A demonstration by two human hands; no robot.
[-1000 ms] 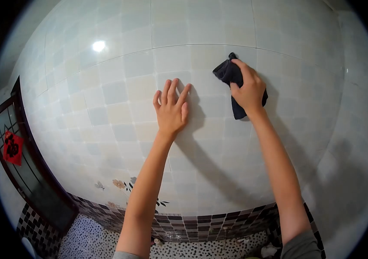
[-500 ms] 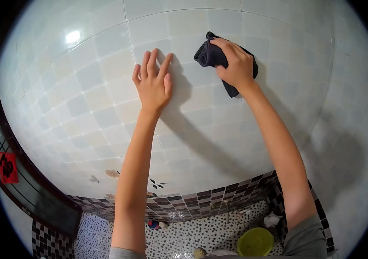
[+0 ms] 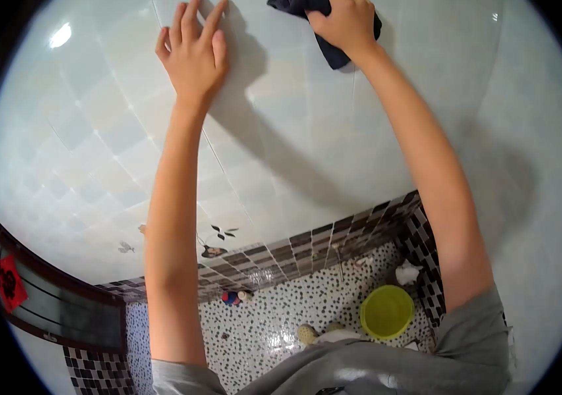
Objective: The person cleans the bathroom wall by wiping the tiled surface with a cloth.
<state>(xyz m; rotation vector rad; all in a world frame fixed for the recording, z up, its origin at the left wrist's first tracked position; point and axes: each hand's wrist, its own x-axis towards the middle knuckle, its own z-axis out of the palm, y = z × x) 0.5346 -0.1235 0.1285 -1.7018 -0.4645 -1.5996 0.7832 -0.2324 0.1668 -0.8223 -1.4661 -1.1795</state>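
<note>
– What's the right hand [image 3: 345, 27] holding?
– A dark cloth [image 3: 332, 54], gripped against the wall [image 3: 110, 131]
– And the left hand [image 3: 195, 62]?
– Free, fingers spread against the wall; a green basin [image 3: 387, 313] stands on the floor [image 3: 241, 336]

See one large black character [image 3: 8, 282] on the red sign [image 3: 16, 299] on the door [image 3: 80, 317], too blurred to read surely. Find no other legible text.
</note>
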